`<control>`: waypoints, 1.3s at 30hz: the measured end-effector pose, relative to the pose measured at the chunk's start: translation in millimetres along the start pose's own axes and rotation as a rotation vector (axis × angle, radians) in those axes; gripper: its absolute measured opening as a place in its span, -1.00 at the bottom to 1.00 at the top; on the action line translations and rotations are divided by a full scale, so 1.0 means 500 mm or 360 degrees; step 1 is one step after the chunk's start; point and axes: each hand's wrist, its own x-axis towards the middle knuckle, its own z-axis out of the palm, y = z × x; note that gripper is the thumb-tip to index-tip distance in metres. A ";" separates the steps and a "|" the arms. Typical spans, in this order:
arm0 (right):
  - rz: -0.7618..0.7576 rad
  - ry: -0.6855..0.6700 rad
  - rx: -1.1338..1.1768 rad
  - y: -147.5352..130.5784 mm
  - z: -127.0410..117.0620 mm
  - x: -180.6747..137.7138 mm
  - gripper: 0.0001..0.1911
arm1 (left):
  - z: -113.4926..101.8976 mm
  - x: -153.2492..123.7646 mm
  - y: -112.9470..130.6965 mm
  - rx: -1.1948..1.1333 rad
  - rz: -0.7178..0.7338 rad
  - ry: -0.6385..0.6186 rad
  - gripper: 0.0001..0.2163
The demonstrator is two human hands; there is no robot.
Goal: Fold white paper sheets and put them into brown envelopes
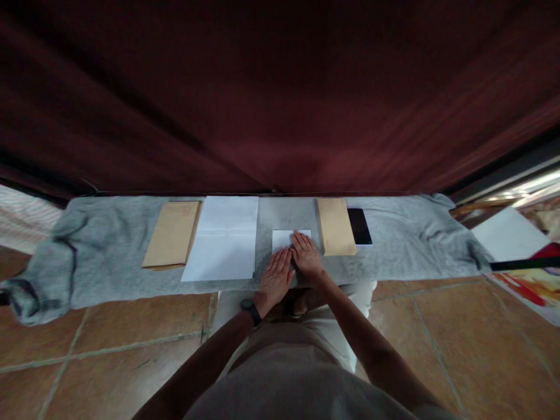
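A small folded sheet of white paper (282, 237) lies in front of me on a grey cloth. Flat on its near left part rests my left hand (275, 274), fingers stretched out, with a dark watch on the wrist. My right hand (307, 255) presses flat on the paper's right side, fingers extended and close to the left fingertips. Both hands hide much of the sheet. To the left lies a stack of larger white paper (225, 239) with a crease across it. Right of my hands is a stack of small brown envelopes (336, 227).
Larger brown envelopes (171, 234) lie at the far left of the grey cloth (402, 239). A dark-screened phone (359, 226) sits beside the small envelopes. A dark red curtain-like surface (280, 105) rises behind. Tiled floor (144, 326) shows below; a white sheet (510, 234) lies far right.
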 end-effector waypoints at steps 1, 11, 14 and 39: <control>-0.0005 -0.0019 -0.0007 0.001 -0.001 0.000 -0.48 | 0.004 0.009 0.004 -0.0008 -0.0015 0.0007 -0.47; 0.0029 -0.0015 -0.0021 0.004 0.001 -0.009 -0.47 | 0.029 0.005 -0.004 0.0020 -0.0033 -0.0004 -0.37; 0.0037 -0.0005 -0.0026 0.007 0.000 -0.015 -0.48 | 0.026 0.001 -0.007 0.0040 -0.0035 -0.0029 -0.37; -0.0097 -0.0047 0.0116 -0.029 -0.033 -0.125 -0.43 | 0.026 0.002 -0.001 0.0033 0.0009 -0.0030 -0.42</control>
